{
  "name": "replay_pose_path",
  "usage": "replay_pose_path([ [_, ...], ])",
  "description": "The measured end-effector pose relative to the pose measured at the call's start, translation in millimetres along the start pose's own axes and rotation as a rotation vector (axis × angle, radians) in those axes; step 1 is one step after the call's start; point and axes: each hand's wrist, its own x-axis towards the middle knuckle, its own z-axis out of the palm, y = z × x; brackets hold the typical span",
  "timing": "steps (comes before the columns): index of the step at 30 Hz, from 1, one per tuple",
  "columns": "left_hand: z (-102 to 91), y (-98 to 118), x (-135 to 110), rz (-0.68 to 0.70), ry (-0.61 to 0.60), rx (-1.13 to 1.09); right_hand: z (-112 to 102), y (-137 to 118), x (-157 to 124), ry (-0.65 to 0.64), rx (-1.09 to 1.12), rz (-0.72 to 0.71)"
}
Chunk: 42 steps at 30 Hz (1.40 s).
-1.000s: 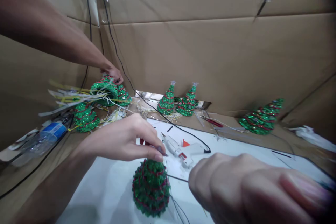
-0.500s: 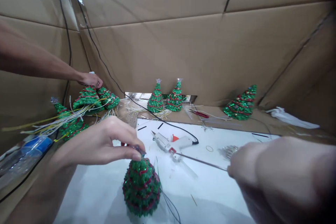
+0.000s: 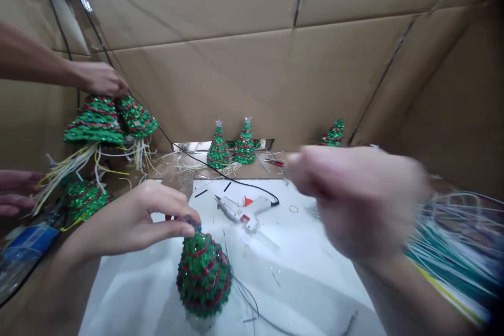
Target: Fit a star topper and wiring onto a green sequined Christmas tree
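Note:
My left hand (image 3: 145, 223) pinches the tip of a small green tinsel Christmas tree (image 3: 203, 275) wound with red garland. The tree stands on the white work board (image 3: 142, 294), close to me. My right hand (image 3: 358, 199) is raised over the right side of the board, smeared by motion. Its fingers are curled closed, and whatever they hold is hidden. Dark thin wires (image 3: 252, 299) lie beside the tree. A white hot glue gun (image 3: 244, 212) rests on the board beyond it, between my hands.
At left a co-worker's hand (image 3: 102, 79) holds two tinsel trees (image 3: 96, 121) with white wires hanging below; another hand (image 3: 16, 191) is near those wires. Two star-topped trees (image 3: 218, 149) stand by the cardboard wall (image 3: 236, 73). Green wires (image 3: 452, 257) are bundled at right; a plastic bottle (image 3: 29, 244) lies left.
My right hand has risen and moved left; the thin rod that stuck out of it no longer shows. My left hand keeps its pinch. The co-worker has lifted two trees. The view has shifted.

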Motion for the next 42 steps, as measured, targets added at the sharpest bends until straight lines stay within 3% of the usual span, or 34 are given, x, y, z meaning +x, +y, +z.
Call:
replay_pose_path([
  [2,0.4,-0.7,-1.1,-0.002,0.004,0.023,5.8,16.4,7.9,-0.140,-0.132,0.109],
  [5,1.1,-1.1,-2.0,0.001,0.013,0.060,6.0,49.1,6.8,-0.533,-0.521,0.418],
  [9,1.5,-1.0,-1.9,-0.004,0.027,0.087,2.5,93.1,-16.9,-0.705,-0.651,0.612],
  [13,1.0,-2.0,-1.9,-0.027,0.038,0.120,7.1,121.7,-50.8,-0.813,-0.743,0.692],
  [18,0.7,-4.1,-1.9,-0.029,0.046,0.124,19.8,131.4,-87.6,-0.788,-0.896,0.634],
  [23,0.6,-4.5,-1.5,-0.018,0.031,0.131,28.5,125.3,-102.7,-0.727,-0.944,0.482],
  [33,1.0,-3.3,-0.9,-0.037,0.022,0.101,39.6,110.5,-113.3,-0.700,-0.752,0.309],
  [42,0.2,-3.8,-1.3,-0.043,0.033,0.118,29.1,128.8,-120.0,-0.604,-0.542,0.375],
])
